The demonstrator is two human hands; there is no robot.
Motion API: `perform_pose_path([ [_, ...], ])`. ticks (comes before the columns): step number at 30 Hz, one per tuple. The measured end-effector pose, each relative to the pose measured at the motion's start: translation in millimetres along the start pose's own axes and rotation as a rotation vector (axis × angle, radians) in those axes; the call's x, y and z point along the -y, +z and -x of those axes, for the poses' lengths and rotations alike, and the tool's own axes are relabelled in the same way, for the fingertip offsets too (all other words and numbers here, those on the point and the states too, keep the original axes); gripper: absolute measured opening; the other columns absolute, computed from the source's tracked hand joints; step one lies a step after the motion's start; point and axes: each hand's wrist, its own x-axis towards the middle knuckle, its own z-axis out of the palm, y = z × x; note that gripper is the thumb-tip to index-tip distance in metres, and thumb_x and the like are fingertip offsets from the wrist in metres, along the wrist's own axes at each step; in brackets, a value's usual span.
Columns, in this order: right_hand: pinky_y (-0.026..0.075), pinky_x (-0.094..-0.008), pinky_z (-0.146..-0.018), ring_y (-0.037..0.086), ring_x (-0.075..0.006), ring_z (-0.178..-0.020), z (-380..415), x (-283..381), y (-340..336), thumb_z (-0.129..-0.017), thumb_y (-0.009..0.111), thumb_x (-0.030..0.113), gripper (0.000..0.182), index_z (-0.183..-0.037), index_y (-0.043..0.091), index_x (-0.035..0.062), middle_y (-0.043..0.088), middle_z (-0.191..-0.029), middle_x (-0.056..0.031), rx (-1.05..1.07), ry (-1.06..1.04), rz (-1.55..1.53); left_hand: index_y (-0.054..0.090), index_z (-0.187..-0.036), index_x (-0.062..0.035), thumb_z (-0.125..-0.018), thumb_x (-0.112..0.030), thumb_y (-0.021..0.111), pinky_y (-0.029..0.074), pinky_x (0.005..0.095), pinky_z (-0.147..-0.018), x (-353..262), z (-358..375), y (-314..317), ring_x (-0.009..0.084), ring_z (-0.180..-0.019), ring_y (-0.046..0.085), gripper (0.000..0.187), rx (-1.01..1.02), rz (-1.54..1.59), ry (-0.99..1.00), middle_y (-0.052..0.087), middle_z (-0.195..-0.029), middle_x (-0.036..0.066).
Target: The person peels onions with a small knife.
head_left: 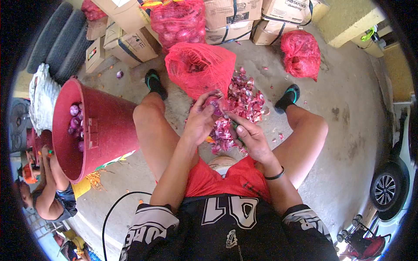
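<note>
My left hand (199,122) is closed around a red onion (212,104), held up in front of me between my knees. My right hand (254,138) grips a small knife, mostly hidden by my fingers, close to the onion's right side. Below both hands, a heap of purple onion skins (247,96) covers the floor. Just beyond the left hand stands an opened red mesh sack (198,65), its contents hard to make out. To the left, a large red tub (106,126) tilts toward me in the view, with several peeled onions (76,119) inside.
A full mesh sack of onions (180,26) and stacked cardboard boxes (230,15) line the back. Another red sack (300,54) lies at the right. Tyres (54,37) lean at upper left. Another person (50,191) works beyond the tub. A car wheel (385,189) is at far right.
</note>
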Motion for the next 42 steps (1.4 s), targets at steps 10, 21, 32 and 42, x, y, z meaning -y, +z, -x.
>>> perform_pose_path([
  [10,0.035,-0.0193,-0.055,0.039,-0.0035,-0.062,-14.8,2.1,-30.7,-0.104,0.046,0.024,0.041,-0.140,0.048,0.0055,0.047,-0.076,0.0061,-0.350,-0.034,0.031,0.046,-0.132,-0.0025,-0.086,-0.002,0.066,0.056,0.0438,-0.090,-2.3,2.4,-8.1,0.0266,-0.107,0.063,0.050,0.064,0.003,-0.084,0.060,-0.120,0.013],
  [21,0.037,-0.0180,-0.056,0.045,-0.0017,-0.069,-23.3,-5.6,-54.2,-0.103,0.049,0.027,0.040,-0.138,0.051,0.0081,0.059,-0.093,0.0061,-0.582,-0.079,-0.099,0.042,-0.136,0.0006,-0.086,-0.008,0.067,0.049,0.0456,-0.101,-3.7,8.0,-9.5,0.0299,-0.116,0.060,0.057,0.091,0.036,-0.276,0.057,-0.130,0.017],
  [32,0.037,-0.0200,-0.050,0.046,-0.0071,-0.061,-19.8,7.6,-64.5,-0.101,0.051,0.029,0.040,-0.137,0.049,0.0107,0.055,-0.085,0.0004,-0.773,-0.153,-0.201,0.042,-0.135,-0.0016,-0.094,-0.010,0.055,0.053,0.0519,-0.097,-6.9,1.7,-7.6,0.0324,-0.115,0.059,0.044,0.007,0.141,-0.104,0.055,-0.129,0.016],
  [42,0.044,-0.0365,-0.092,0.056,-0.0318,-0.110,-19.2,-25.4,-50.4,-0.100,0.051,0.022,0.049,-0.142,0.041,-0.0006,0.054,-0.124,-0.0233,-0.428,-0.029,0.689,0.042,-0.135,0.0008,-0.094,-0.005,0.057,0.055,0.0475,-0.095,-3.2,-1.5,-1.9,0.0275,-0.112,0.061,0.044,-0.054,-0.070,-0.019,0.057,-0.127,0.015],
])
